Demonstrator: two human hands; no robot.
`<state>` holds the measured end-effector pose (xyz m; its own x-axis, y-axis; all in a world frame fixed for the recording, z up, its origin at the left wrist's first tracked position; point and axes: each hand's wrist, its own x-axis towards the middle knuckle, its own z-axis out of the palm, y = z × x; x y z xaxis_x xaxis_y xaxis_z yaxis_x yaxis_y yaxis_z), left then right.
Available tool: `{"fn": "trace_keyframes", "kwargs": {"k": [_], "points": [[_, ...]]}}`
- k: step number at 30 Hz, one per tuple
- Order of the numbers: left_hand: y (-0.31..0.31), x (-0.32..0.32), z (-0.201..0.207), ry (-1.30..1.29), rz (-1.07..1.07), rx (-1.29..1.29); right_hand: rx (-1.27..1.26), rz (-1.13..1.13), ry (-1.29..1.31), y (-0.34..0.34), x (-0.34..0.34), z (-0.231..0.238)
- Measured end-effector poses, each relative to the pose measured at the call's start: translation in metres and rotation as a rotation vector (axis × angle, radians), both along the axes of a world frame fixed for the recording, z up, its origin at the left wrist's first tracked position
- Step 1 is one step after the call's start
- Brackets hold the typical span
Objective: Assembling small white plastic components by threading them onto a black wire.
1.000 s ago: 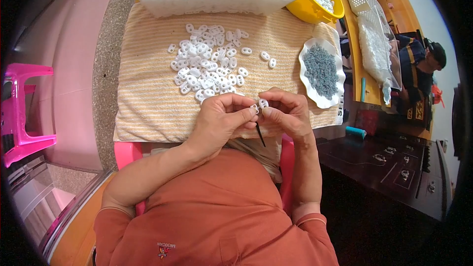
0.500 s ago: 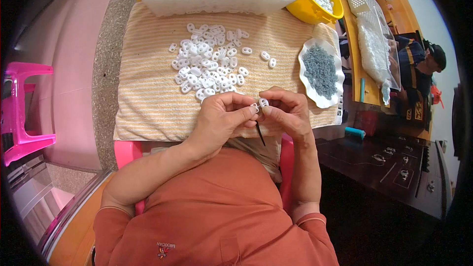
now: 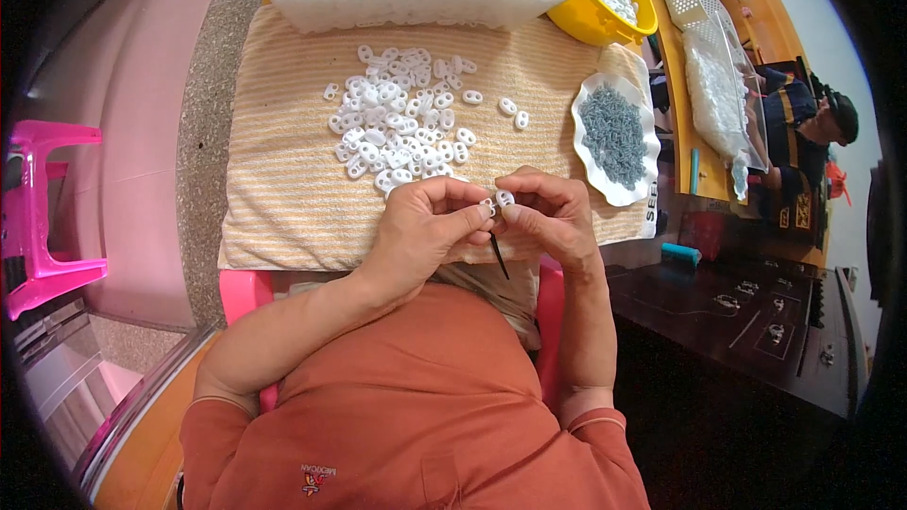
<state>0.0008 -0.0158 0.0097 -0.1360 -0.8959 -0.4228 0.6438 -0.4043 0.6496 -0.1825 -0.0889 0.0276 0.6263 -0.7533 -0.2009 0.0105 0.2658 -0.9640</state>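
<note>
My two hands meet at the near edge of a striped towel [image 3: 293,179]. Between thumb and forefinger, my left hand [image 3: 422,224] pinches a small white plastic piece [image 3: 488,207] with a ring-like outline. My right hand [image 3: 559,220] pinches a white oval plastic piece with two holes [image 3: 505,198], right beside the other. A thin black stick [image 3: 499,257] slants down below the fingers; which hand holds it is hidden. Just beyond my left hand lies a heap of similar white two-hole pieces [image 3: 392,118].
A scalloped white dish [image 3: 583,153] of small grey pieces [image 3: 614,137] stands right. At the back are a clear bin [image 3: 406,14] and a yellow basin [image 3: 590,24], both full of white pieces. A pink stool [image 3: 47,217] is left. Another person [image 3: 803,123] sits far right.
My hands and the two white pieces stay nearly in place. At far right, the other person has shifted slightly, with an arm now showing near the plastic bag.
</note>
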Motion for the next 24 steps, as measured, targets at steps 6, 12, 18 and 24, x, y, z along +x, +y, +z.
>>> {"fn": "trace_keyframes", "kwargs": {"k": [6,12,18,24], "points": [[0.0002,-0.0009,-0.0015,0.005,0.000,-0.014,0.002,-0.006,0.005,-0.0003,-0.0013,-0.0013],[0.0003,-0.0007,-0.0023,0.004,-0.004,-0.032,-0.004,-0.002,-0.029,0.0005,0.0006,-0.0018],[0.0005,0.0000,-0.0022,0.018,0.002,-0.039,0.023,-0.009,-0.056,0.0024,0.0027,-0.0026],[0.0013,-0.0008,-0.0031,0.048,0.023,-0.034,0.023,0.007,-0.035,0.0028,0.0022,-0.0010]]}}
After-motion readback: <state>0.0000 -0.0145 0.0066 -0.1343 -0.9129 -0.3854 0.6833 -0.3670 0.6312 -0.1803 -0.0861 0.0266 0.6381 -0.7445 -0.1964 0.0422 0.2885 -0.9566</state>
